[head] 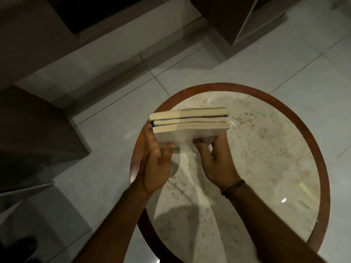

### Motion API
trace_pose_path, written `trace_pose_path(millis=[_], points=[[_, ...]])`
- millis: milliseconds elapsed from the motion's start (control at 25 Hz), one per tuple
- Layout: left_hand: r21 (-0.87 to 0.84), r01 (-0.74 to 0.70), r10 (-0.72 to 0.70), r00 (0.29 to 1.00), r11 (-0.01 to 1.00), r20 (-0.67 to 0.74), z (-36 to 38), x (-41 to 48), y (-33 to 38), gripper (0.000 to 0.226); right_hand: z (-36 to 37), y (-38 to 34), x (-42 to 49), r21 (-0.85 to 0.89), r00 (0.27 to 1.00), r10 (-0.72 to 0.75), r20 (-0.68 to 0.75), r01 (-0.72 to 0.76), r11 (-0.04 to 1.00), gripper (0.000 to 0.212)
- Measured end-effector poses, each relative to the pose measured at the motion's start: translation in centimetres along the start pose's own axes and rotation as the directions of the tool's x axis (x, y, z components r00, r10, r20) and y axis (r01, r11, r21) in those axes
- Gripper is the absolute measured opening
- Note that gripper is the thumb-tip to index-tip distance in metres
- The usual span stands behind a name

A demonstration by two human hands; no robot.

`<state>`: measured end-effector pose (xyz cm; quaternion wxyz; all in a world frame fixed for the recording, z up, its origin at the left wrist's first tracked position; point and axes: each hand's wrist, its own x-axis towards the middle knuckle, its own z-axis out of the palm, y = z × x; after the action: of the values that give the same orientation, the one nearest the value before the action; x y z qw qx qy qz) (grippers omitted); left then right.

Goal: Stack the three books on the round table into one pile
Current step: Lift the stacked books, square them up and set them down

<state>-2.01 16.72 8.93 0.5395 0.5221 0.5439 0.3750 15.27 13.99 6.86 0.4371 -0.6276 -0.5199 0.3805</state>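
Note:
Three books [190,121] are pressed together as one block, their cream page edges facing up toward me. My left hand [157,160] grips the block's left end, and my right hand [216,160] grips its right end with the thumb on the pale cover nearest me. The block is tipped on edge over the far left part of the round table [303,118], a marble top in a reddish wooden rim. I cannot tell whether the books touch the tabletop. A dark band circles my right wrist.
Pale glossy floor tiles [117,186] surround the table. A dark sofa or cabinet [38,133] stands to the left, and dark furniture [237,18] stands at the far top. A shoe shows at the bottom left corner.

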Motion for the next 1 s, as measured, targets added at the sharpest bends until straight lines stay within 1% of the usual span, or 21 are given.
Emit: trace_pose_path(millis=[80,200,240,320,360,440,520,600,720,840,920,1000], points=[[-0.012,0.063,-0.062,0.998,0.998,0.022,0.6,-0.2,-0.3,0.062,0.4,0.3,0.1,-0.007,0.999,0.035,0.023,-0.035,0.999,0.045],[-0.035,0.101,-0.099,0.994,0.994,0.044,0.6,0.1,-1.1,0.060,0.4,1.1,0.0,-0.018,1.000,0.018,0.014,-0.018,1.000,0.046],[-0.021,0.096,-0.096,0.995,0.995,0.033,0.7,0.1,-1.0,0.059,0.4,1.4,-0.2,-0.025,1.000,0.009,0.006,-0.009,1.000,0.046],[0.055,0.065,-0.066,0.998,0.996,0.019,0.6,-0.2,-0.8,0.071,0.6,1.4,-0.3,-0.024,1.000,0.030,0.001,-0.030,0.999,0.044],[0.095,0.051,-0.053,0.998,0.994,0.015,0.7,-0.3,-0.6,0.073,0.6,1.2,-0.1,-0.021,0.999,0.049,0.009,-0.049,0.999,0.043],[0.143,0.015,-0.014,1.000,0.990,-0.002,1.2,-0.2,-0.1,0.064,0.0,0.5,0.1,-0.007,0.995,0.094,0.025,-0.094,0.996,0.041],[0.151,0.000,-0.009,0.998,0.989,0.062,2.1,-0.3,0.5,0.062,-2.1,-0.1,-0.2,-0.004,0.989,0.149,0.008,-0.149,0.989,0.042],[0.189,0.031,-0.062,0.985,0.981,0.160,4.1,-0.7,0.9,0.060,-5.3,-0.3,-1.5,-0.010,0.969,0.248,-0.006,-0.248,0.969,0.042],[0.331,0.109,-0.196,0.950,0.937,0.243,9.7,-1.2,1.0,0.058,-11.7,0.3,-4.3,-0.057,0.908,0.412,-0.076,-0.417,0.907,0.046],[0.453,0.186,-0.362,0.868,0.872,0.340,16.7,-1.5,1.7,0.052,-18.5,1.8,-6.7,-0.083,0.807,0.559,-0.189,-0.581,0.810,0.044],[0.491,0.209,-0.424,0.822,0.846,0.380,20.7,-1.7,2.3,0.048,-22.2,3.4,-7.6,-0.099,0.741,0.630,-0.233,-0.662,0.743,0.043],[0.550,0.200,-0.456,0.805,0.811,0.379,23.8,-1.9,2.7,0.045,-24.7,5.3,-8.0,-0.065,0.676,0.692,-0.254,-0.726,0.685,0.043]])
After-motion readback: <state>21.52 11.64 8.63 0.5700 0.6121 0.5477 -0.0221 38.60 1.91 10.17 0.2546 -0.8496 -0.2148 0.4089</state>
